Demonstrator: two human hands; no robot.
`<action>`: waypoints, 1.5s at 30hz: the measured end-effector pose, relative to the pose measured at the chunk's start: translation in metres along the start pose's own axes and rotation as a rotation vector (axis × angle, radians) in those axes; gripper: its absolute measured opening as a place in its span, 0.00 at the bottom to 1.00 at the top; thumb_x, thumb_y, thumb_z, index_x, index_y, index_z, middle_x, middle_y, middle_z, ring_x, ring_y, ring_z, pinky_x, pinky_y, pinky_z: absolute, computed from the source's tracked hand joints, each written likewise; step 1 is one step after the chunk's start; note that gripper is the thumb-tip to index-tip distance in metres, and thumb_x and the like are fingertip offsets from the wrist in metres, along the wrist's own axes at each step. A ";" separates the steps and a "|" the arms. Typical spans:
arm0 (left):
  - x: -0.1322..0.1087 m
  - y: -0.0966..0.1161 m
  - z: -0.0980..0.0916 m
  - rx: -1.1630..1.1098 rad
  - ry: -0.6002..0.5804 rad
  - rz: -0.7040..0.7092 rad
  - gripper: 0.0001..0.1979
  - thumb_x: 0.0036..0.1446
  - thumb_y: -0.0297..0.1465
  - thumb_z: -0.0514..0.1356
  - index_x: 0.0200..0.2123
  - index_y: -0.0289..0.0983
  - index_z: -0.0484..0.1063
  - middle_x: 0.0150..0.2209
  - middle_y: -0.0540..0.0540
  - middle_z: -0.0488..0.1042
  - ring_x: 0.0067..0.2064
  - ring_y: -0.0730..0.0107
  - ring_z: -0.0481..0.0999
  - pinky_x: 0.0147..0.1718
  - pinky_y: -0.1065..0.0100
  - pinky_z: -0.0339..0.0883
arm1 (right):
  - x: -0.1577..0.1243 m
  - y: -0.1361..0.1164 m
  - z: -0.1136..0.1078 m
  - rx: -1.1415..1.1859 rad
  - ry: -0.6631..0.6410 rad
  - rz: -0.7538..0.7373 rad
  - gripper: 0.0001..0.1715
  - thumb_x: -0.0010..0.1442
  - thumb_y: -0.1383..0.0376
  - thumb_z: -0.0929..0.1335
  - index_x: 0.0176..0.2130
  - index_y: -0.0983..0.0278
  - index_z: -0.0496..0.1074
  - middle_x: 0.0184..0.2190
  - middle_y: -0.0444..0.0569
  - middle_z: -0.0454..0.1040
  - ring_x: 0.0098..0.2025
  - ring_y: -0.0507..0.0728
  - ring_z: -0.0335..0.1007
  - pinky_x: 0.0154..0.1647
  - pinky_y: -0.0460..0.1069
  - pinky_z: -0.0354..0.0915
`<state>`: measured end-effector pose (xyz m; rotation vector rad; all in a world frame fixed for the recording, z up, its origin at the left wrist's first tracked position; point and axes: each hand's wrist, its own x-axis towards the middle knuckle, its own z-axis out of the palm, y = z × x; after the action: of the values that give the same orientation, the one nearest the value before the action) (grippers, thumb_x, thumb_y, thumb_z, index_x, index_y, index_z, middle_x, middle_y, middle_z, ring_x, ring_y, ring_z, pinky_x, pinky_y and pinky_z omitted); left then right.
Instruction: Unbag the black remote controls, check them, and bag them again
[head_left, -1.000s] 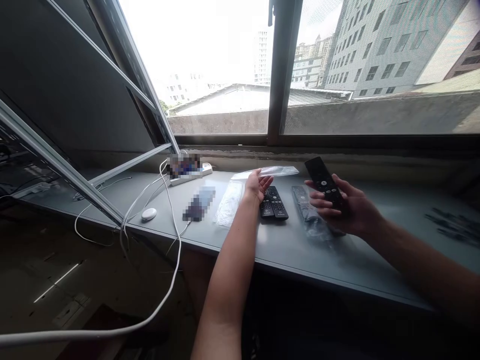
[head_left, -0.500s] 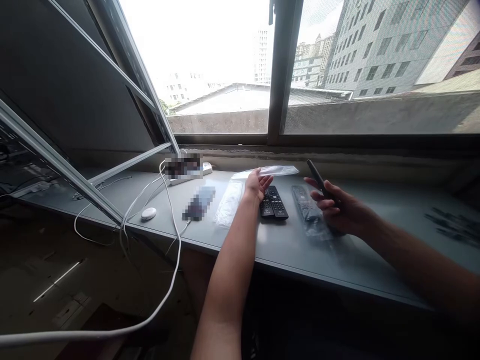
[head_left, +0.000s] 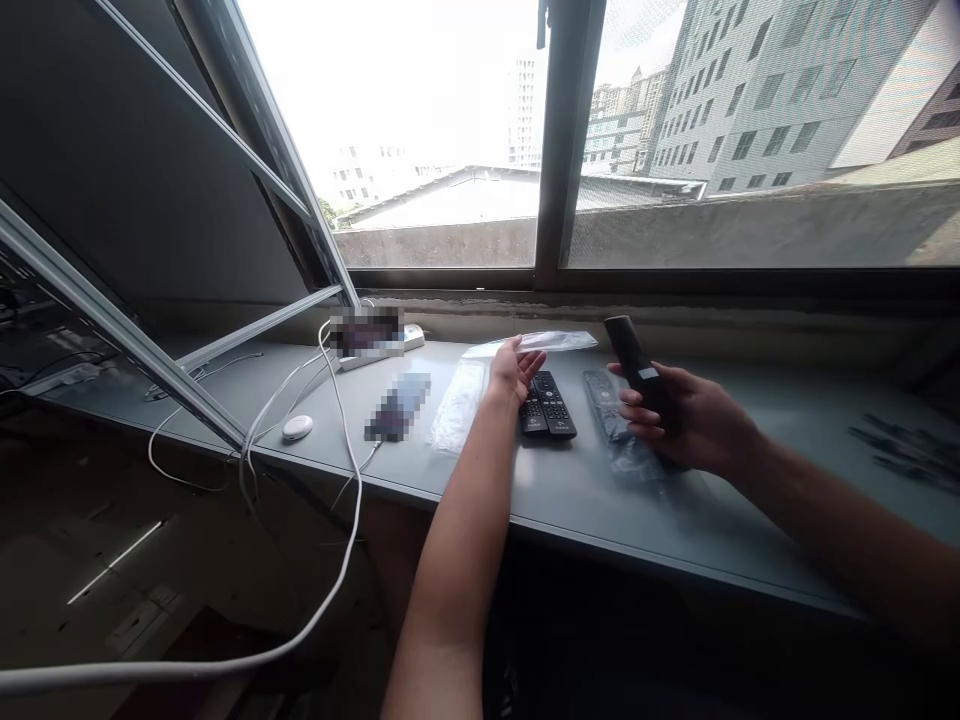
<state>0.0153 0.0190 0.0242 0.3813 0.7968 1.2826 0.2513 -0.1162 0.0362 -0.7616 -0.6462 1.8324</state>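
Note:
My right hand (head_left: 694,415) is closed round a black remote (head_left: 634,360), whose back with a small white label faces me. My left hand (head_left: 516,372) pinches a clear plastic bag (head_left: 559,342) between thumb and finger, its other fingers loosely curled. Just right of and partly behind my left hand, two black remotes (head_left: 556,410) lie side by side, buttons up. Other clear bags (head_left: 459,405) lie flat left of my left forearm. A remote wrapped in plastic (head_left: 611,415) rests on the table, partly hidden by my right hand.
On the grey table (head_left: 555,490) are a blurred-out phone-like item (head_left: 399,407), a round white object (head_left: 297,428) and a power strip (head_left: 414,337). White cables (head_left: 352,520) hang over the left front edge. Several dark thin items (head_left: 907,450) lie far right. A metal frame (head_left: 187,395) leans at left.
My right hand has turned the held remote from its narrow side to its broad back, showing the white label. My left hand and the bag have stayed in place.

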 end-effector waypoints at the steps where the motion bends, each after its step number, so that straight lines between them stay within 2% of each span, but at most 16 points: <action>1: 0.000 0.000 0.000 -0.004 -0.002 0.000 0.05 0.77 0.30 0.62 0.47 0.34 0.77 0.39 0.41 0.81 0.33 0.70 0.83 0.32 0.73 0.83 | -0.001 0.000 0.001 0.005 0.000 -0.007 0.22 0.76 0.60 0.67 0.64 0.57 0.80 0.34 0.50 0.75 0.27 0.57 0.67 0.22 0.50 0.75; 5: -0.001 0.000 0.000 -0.022 -0.005 -0.008 0.05 0.76 0.30 0.64 0.49 0.35 0.77 0.40 0.41 0.81 0.33 0.70 0.83 0.33 0.73 0.83 | -0.002 0.002 0.004 -0.019 0.010 -0.017 0.21 0.76 0.58 0.69 0.63 0.57 0.80 0.36 0.51 0.75 0.31 0.59 0.71 0.29 0.53 0.80; 9: 0.000 0.000 0.000 -0.019 0.002 -0.006 0.06 0.76 0.30 0.63 0.50 0.34 0.77 0.40 0.41 0.81 0.33 0.70 0.83 0.33 0.73 0.83 | 0.001 0.004 -0.002 -0.065 -0.058 -0.049 0.20 0.75 0.58 0.74 0.63 0.57 0.81 0.40 0.50 0.77 0.35 0.58 0.74 0.32 0.52 0.81; 12: 0.001 0.000 0.000 -0.009 0.001 -0.003 0.05 0.76 0.31 0.63 0.49 0.35 0.76 0.40 0.40 0.81 0.34 0.69 0.83 0.33 0.73 0.84 | 0.003 0.006 -0.007 -0.113 -0.078 -0.080 0.18 0.73 0.60 0.76 0.61 0.54 0.81 0.41 0.48 0.79 0.38 0.58 0.77 0.36 0.51 0.83; 17: 0.003 -0.001 -0.002 0.003 -0.005 0.008 0.05 0.77 0.31 0.62 0.47 0.36 0.75 0.40 0.41 0.80 0.34 0.69 0.84 0.34 0.72 0.84 | 0.007 0.008 -0.012 -0.145 -0.087 -0.133 0.19 0.69 0.66 0.79 0.58 0.55 0.82 0.45 0.49 0.83 0.44 0.58 0.83 0.46 0.52 0.86; 25: 0.004 -0.001 -0.002 -0.018 -0.001 0.001 0.04 0.76 0.30 0.64 0.47 0.36 0.76 0.40 0.41 0.80 0.34 0.69 0.84 0.33 0.72 0.84 | 0.008 0.010 -0.016 -0.205 -0.072 -0.223 0.21 0.62 0.69 0.85 0.52 0.55 0.82 0.47 0.47 0.87 0.44 0.58 0.86 0.52 0.56 0.87; 28: 0.005 -0.002 -0.002 -0.006 -0.004 0.005 0.04 0.77 0.30 0.63 0.46 0.35 0.75 0.39 0.41 0.80 0.33 0.70 0.84 0.33 0.72 0.84 | 0.008 0.010 -0.018 -0.249 -0.023 -0.223 0.23 0.60 0.67 0.86 0.52 0.56 0.83 0.44 0.47 0.87 0.44 0.58 0.87 0.55 0.55 0.86; 32: 0.005 -0.002 -0.002 0.008 -0.003 0.008 0.04 0.77 0.31 0.61 0.46 0.36 0.74 0.39 0.42 0.80 0.33 0.70 0.84 0.33 0.73 0.84 | 0.009 0.010 -0.020 -0.321 0.033 -0.228 0.26 0.56 0.60 0.89 0.51 0.55 0.84 0.43 0.45 0.86 0.47 0.60 0.88 0.53 0.54 0.85; 36: 0.004 -0.001 -0.001 0.012 -0.003 0.006 0.05 0.77 0.31 0.62 0.48 0.35 0.75 0.38 0.42 0.79 0.33 0.69 0.84 0.32 0.73 0.84 | 0.012 0.012 -0.018 -0.413 0.054 -0.320 0.28 0.54 0.53 0.90 0.51 0.52 0.86 0.44 0.46 0.87 0.47 0.61 0.86 0.54 0.56 0.83; 40: 0.003 -0.001 0.000 0.001 0.004 0.001 0.05 0.77 0.30 0.62 0.47 0.35 0.75 0.37 0.42 0.79 0.32 0.70 0.83 0.31 0.73 0.84 | 0.014 0.016 -0.015 -0.508 0.124 -0.461 0.29 0.50 0.52 0.91 0.49 0.50 0.88 0.46 0.46 0.88 0.51 0.63 0.85 0.65 0.60 0.78; 42: 0.002 -0.001 0.000 -0.001 0.004 0.003 0.05 0.77 0.30 0.62 0.47 0.35 0.75 0.38 0.42 0.79 0.32 0.70 0.83 0.31 0.73 0.83 | 0.014 0.017 -0.015 -0.542 0.154 -0.525 0.27 0.50 0.53 0.91 0.48 0.51 0.89 0.48 0.46 0.89 0.55 0.64 0.84 0.71 0.61 0.73; 45: 0.002 -0.001 0.000 -0.002 0.002 0.005 0.05 0.77 0.30 0.62 0.47 0.34 0.75 0.38 0.42 0.79 0.32 0.70 0.83 0.31 0.73 0.84 | 0.015 0.017 -0.014 -0.559 0.161 -0.550 0.23 0.53 0.53 0.90 0.47 0.52 0.91 0.51 0.48 0.89 0.60 0.65 0.81 0.74 0.61 0.70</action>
<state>0.0161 0.0208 0.0232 0.3809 0.7965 1.2884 0.2474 -0.1073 0.0111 -0.9617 -1.1528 1.0804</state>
